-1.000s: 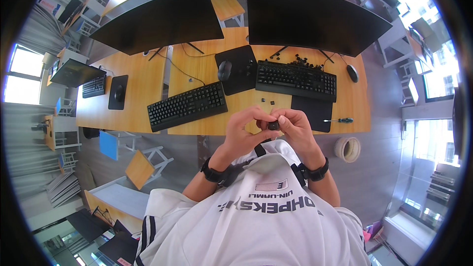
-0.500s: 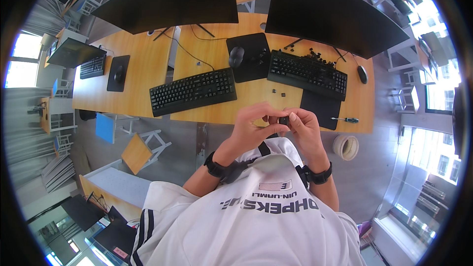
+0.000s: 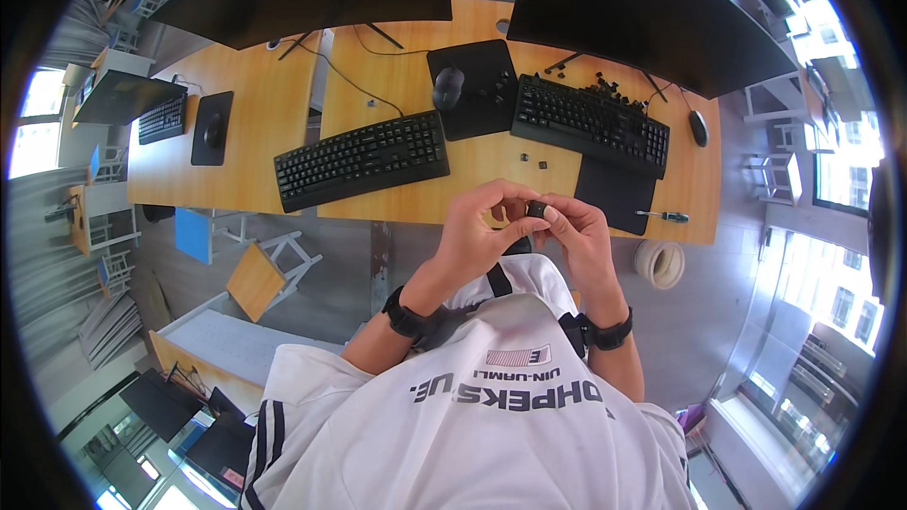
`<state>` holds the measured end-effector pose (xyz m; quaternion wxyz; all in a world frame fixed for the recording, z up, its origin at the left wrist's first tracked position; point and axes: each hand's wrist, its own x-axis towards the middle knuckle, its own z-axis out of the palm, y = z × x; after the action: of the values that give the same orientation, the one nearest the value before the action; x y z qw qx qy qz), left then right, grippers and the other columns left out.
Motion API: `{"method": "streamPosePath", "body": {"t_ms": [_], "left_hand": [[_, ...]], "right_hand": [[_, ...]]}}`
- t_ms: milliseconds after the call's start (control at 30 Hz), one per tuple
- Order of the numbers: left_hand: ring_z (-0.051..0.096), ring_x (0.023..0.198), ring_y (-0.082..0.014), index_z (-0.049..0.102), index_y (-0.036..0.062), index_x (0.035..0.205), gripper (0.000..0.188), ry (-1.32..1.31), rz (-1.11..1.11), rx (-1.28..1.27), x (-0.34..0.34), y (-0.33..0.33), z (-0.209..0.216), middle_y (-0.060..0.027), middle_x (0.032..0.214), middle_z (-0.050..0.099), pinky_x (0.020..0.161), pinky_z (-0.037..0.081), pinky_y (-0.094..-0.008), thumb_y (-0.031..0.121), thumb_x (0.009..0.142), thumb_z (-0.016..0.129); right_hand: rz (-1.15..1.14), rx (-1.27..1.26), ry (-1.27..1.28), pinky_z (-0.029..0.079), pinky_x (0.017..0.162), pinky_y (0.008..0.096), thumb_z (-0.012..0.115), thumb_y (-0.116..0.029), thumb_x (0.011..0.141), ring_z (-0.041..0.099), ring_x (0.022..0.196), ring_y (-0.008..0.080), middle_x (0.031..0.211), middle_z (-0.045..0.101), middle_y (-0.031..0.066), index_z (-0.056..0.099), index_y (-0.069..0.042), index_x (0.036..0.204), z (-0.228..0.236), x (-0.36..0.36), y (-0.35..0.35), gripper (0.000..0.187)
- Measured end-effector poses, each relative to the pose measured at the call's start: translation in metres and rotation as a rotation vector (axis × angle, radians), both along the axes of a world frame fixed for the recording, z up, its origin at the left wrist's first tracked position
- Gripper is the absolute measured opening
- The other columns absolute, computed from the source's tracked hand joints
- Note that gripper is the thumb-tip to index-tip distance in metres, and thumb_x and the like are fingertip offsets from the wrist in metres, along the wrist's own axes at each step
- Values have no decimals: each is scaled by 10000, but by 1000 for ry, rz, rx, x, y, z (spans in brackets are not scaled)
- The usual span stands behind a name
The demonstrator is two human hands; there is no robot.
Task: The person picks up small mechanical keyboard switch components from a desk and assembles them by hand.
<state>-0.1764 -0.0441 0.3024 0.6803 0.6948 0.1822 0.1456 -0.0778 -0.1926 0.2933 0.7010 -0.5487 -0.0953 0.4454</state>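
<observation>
Between the fingertips of both hands is a small black keycap (image 3: pixel 538 210), just over the table's front edge. My left hand (image 3: pixel 479 229) pinches it from the left with thumb and fingers. My right hand (image 3: pixel 579 229) grips its right side, thumb against the cap. Beyond my hands, two loose keycaps (image 3: pixel 542 165) lie on the wooden table (image 3: pixel 378 198). Farther right a black keyboard (image 3: pixel 593 129) has many loose keycaps (image 3: pixel 605 87) heaped along its back edge. Several more lie on the mouse pad (image 3: pixel 466 118).
A second black keyboard (image 3: pixel 364 159) lies to the left. A black mouse (image 3: pixel 448 89) rests on the pad. At the right are a screwdriver (image 3: pixel 674 217), a dark pad (image 3: pixel 616 194) and another mouse (image 3: pixel 698 128). Two large monitors (image 3: pixel 642 14) stand behind. A pale bin (image 3: pixel 659 265) is on the floor.
The whole view has shifted a little, with the table appearing higher. Both hands keep the keycap between their fingertips, and more of the cap now shows.
</observation>
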Motion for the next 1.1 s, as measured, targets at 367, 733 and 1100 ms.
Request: {"method": "streamPosePath", "body": {"t_ms": [367, 733, 1100], "left_hand": [[619, 686, -134, 714, 31, 1007, 199, 163, -130, 83, 53, -27, -44, -75, 846, 692, 613, 475, -245, 64, 815, 753], [700, 751, -212, 677, 31, 1045, 200, 367, -157, 255, 198, -73, -150, -111, 886, 723, 649, 520, -305, 126, 872, 705], [642, 713, -245, 692, 25, 963, 96, 430, -14, 333, 282, -90, -262, -98, 885, 637, 639, 508, -345, 68, 877, 689]], "right_hand": [[-313, -323, -190, 511, 652, 211, 675, -65, 922, 614, 689, 77, 817, 679, 40, 673, 43, 1042, -37, 19, -31, 161], [-294, -522, -445, 531, 652, 253, 666, -60, 902, 668, 698, 124, 824, 700, 101, 678, 44, 1018, -135, 154, -62, 157], [-85, -720, -655, 534, 652, 353, 677, -111, 873, 692, 747, 278, 872, 710, 122, 704, -43, 974, -244, 251, -65, 125]]}}
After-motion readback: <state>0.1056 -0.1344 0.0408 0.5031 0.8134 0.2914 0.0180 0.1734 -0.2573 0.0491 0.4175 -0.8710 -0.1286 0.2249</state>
